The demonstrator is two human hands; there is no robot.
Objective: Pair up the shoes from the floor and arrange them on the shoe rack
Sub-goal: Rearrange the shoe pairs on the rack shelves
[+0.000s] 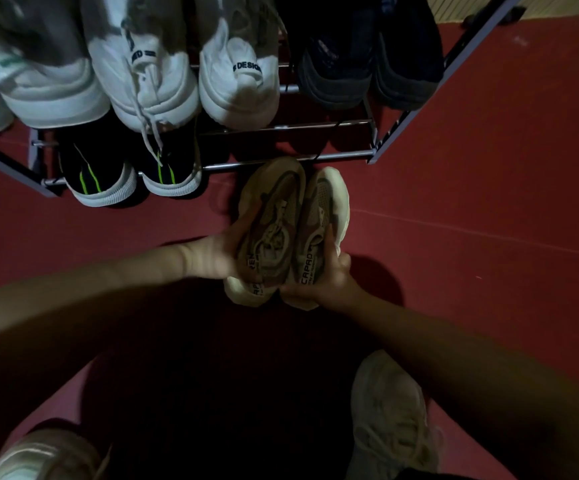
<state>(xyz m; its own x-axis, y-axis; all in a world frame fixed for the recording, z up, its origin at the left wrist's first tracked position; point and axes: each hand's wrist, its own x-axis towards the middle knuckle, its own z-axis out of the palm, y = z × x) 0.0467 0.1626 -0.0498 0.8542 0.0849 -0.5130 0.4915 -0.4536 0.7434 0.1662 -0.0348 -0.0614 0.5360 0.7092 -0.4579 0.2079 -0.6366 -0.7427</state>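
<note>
I hold a pair of beige and brown sneakers side by side, toes pointing at the shoe rack. My left hand grips the left sneaker from its outer side. My right hand grips the right sneaker near the heel. Both sneakers hang just above the red floor, in front of the bare right part of the rack's lower shelf. Lettering shows on both tongues.
On the rack's lower shelf at left stands a black pair with green stripes. The upper shelf carries white sneakers and a dark pair. My own pale shoes stand on the red floor at the bottom.
</note>
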